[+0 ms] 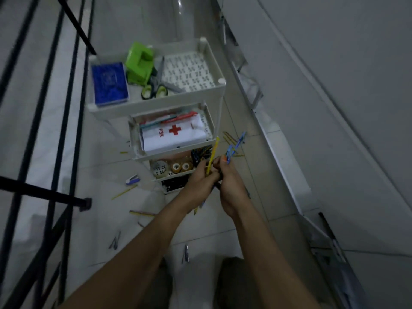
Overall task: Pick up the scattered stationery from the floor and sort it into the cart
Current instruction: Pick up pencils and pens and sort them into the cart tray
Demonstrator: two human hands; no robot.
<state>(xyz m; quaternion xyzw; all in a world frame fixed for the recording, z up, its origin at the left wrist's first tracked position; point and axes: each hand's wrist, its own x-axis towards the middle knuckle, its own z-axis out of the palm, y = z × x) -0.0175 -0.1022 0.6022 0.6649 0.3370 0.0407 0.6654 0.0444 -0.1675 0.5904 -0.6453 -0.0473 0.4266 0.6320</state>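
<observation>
Left hand (201, 177) grips a thin yellow pencil (213, 152); right hand (229, 175) clutches blue pens (234, 148).

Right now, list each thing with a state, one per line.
Left hand: grips a yellow pencil, upright.
Right hand: grips blue pens.
Scissors: closed, flat in the top tray.
Blue box: closed, in the top tray.
First-aid pouch: lying in the middle tray.
Tape rolls: on their sides in the bottom tray.
Stapler: on the floor.
Loose pencils: scattered on the floor.
</observation>
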